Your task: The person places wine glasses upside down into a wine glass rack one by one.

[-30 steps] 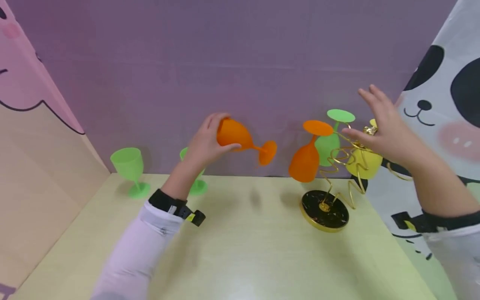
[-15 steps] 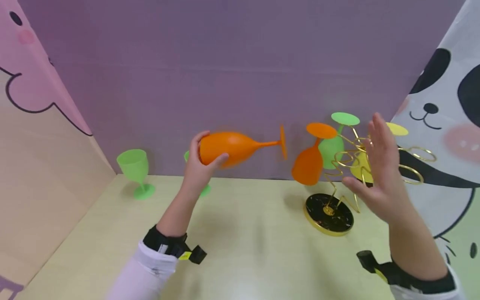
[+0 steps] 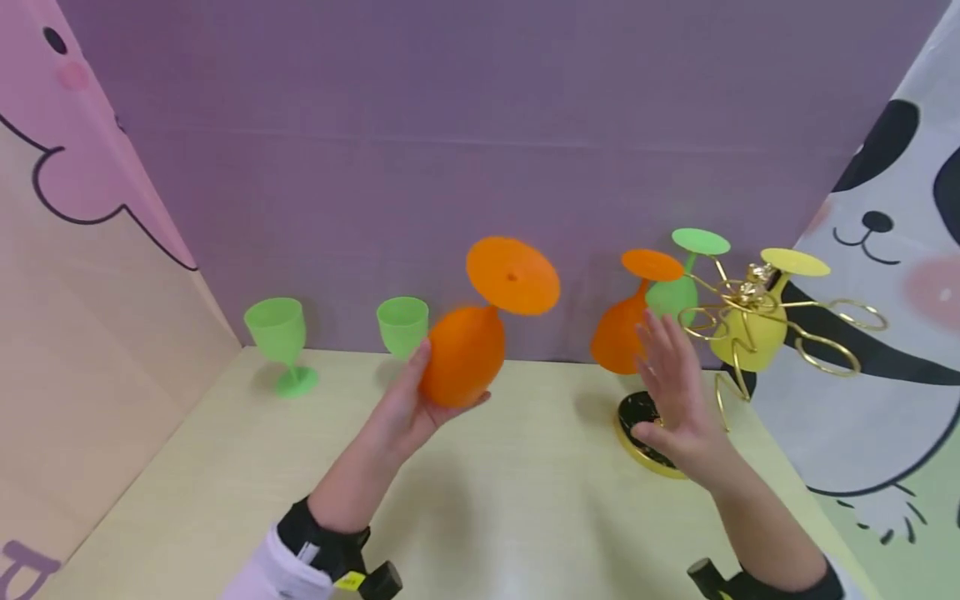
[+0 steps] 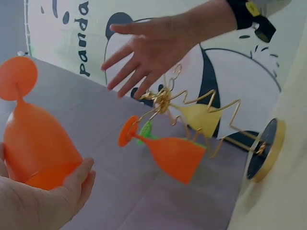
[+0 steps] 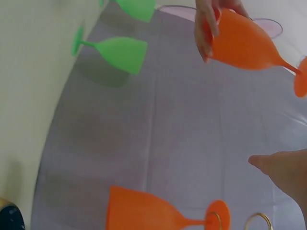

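Observation:
My left hand (image 3: 408, 410) grips an orange wine goblet (image 3: 465, 358) by its bowl near the rim. The goblet is held upside down and tilted above the table, its round foot up and to the right. To its right, my right hand (image 3: 686, 417) is raised with fingers straight, holding nothing. It overlaps a gold wire glass rack with a black round base (image 3: 636, 410). On that rack hang an orange goblet (image 3: 618, 333), a green goblet (image 3: 670, 298) and a yellow goblet (image 3: 752, 340), feet upward. The left wrist view shows the held goblet's open mouth (image 4: 53, 176) facing down.
Two green goblets stand upright at the back left of the pale table (image 3: 525, 500), one at the far left (image 3: 275, 323) and one (image 3: 403, 323) behind my left hand. A purple backdrop (image 3: 450, 183) rises behind. Bare wire loops (image 3: 832, 354) stick out on the rack's right.
My left hand has turned the orange goblet from lying sideways to foot up, and moved it lower. My right hand has come down and leftward, in front of the rack.

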Demonstrator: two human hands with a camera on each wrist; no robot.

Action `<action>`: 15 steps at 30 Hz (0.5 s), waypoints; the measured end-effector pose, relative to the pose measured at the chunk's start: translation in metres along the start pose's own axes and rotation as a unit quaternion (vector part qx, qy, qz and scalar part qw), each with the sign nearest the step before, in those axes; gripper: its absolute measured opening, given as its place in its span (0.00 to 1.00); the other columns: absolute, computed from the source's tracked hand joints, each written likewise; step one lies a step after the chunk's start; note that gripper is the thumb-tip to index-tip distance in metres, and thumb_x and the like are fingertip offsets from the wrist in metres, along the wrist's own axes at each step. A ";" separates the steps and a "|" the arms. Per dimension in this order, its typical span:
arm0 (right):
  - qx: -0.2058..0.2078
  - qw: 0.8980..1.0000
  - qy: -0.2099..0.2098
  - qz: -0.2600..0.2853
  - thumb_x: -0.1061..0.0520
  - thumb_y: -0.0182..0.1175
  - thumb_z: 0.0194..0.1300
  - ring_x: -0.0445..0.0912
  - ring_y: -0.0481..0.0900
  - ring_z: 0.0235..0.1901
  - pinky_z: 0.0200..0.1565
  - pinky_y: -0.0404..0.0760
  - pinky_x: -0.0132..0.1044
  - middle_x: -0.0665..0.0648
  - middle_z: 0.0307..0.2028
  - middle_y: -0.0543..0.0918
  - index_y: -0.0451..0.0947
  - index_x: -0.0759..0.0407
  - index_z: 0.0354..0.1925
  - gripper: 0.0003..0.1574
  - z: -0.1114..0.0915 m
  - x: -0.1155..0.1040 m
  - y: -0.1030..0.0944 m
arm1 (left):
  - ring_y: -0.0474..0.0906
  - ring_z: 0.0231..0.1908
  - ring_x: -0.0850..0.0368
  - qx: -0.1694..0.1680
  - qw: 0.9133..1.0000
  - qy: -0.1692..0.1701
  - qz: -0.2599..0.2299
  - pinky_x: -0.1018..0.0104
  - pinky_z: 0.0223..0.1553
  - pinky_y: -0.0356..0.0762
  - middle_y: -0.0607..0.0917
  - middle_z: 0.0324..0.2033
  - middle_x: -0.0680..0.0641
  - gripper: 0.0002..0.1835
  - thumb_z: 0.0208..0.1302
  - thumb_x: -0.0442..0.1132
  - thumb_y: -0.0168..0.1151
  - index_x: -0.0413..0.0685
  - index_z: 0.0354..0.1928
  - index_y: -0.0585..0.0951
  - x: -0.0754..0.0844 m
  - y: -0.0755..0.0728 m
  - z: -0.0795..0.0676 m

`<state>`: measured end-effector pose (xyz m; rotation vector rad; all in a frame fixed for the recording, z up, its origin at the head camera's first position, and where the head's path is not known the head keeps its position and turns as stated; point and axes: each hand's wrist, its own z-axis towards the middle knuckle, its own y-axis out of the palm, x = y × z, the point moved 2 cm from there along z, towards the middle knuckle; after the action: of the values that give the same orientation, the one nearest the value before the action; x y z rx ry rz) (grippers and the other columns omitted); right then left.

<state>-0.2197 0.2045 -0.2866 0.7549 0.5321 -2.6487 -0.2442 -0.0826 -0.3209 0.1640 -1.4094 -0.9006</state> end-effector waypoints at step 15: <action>-0.064 0.992 0.104 -0.007 0.66 0.64 0.51 0.57 0.39 0.68 0.66 0.51 0.32 0.66 0.70 0.36 0.28 0.65 0.68 0.64 -0.022 0.031 0.041 | 0.69 0.56 0.45 -0.079 0.976 -0.179 -0.090 0.56 0.55 0.72 0.71 0.56 0.43 0.35 0.66 0.66 0.36 0.57 0.69 0.53 -0.054 0.006 -0.020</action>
<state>-0.2188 0.1720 -0.3321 0.9963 0.7576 -2.5333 -0.2188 -0.0526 -0.3635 0.0077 -1.6650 -1.2345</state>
